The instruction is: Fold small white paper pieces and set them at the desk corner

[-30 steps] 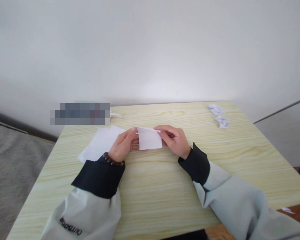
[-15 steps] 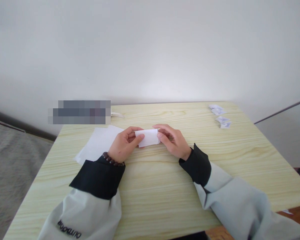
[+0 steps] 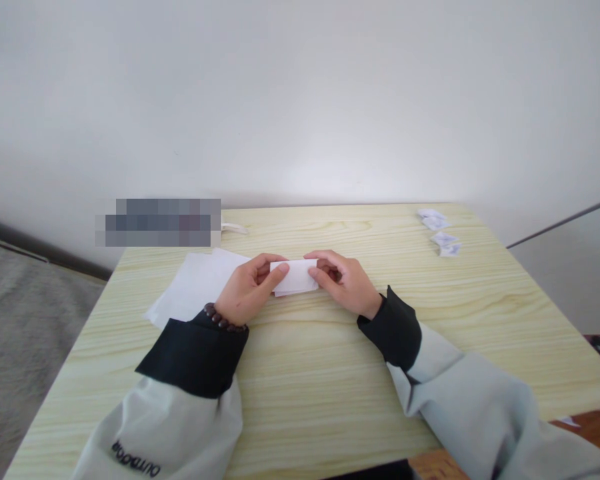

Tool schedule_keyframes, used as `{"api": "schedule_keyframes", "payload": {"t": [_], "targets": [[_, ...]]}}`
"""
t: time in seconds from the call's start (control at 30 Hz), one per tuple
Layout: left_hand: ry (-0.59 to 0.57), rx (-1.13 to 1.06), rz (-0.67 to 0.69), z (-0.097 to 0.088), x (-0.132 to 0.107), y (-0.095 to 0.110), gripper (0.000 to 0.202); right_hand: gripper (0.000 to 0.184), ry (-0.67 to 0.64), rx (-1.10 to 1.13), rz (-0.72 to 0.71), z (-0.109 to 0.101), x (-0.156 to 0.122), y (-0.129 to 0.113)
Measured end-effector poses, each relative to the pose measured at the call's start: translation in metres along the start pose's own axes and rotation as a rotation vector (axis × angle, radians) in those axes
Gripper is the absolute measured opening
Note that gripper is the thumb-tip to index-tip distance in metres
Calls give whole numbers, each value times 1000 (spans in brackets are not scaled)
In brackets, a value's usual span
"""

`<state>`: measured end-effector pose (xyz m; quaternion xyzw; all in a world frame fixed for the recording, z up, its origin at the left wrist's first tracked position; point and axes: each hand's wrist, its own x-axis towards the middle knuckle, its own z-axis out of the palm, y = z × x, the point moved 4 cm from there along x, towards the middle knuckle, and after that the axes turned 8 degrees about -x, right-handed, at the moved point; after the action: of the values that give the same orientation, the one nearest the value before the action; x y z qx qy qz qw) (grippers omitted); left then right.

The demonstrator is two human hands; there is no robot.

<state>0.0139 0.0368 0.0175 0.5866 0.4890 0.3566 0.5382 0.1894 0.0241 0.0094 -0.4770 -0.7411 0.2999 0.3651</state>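
Note:
A small folded white paper [image 3: 297,277] is held above the middle of the table, its layers showing along the lower edge. My left hand [image 3: 247,288] grips its left end, thumb on the front and fingers behind. At the right end, my right hand [image 3: 347,283] pinches it the same way, thumb on the front face. Most of the fingertips are hidden behind the paper. Flat white sheets [image 3: 187,283] lie on the table beside and partly behind my left hand and wrist.
Several small folded paper pieces with bluish marks [image 3: 440,232] sit at the table's back right. A blurred-out object [image 3: 163,223] stands at the back left, with a pale strip [image 3: 235,228] beside it. The wooden table [image 3: 320,387] meets a white wall [image 3: 330,100].
My right thumb has moved left onto the paper's face. The paper has shifted slightly, and a second layer now shows below its lower edge.

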Motion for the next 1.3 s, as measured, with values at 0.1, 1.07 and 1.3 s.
{"api": "schedule_keyframes", "payload": {"t": [0.1,1.07,1.3], "targets": [[5,71,15,0,1,-1,48,26,10,-5,8,0,1,2],[7,1,-31,-1,1,-11,49,28,1,-5,18,1,-1,6],[8,1,-46,-3,1,-9,44,31,-12,12,43,2,0,9]]}}
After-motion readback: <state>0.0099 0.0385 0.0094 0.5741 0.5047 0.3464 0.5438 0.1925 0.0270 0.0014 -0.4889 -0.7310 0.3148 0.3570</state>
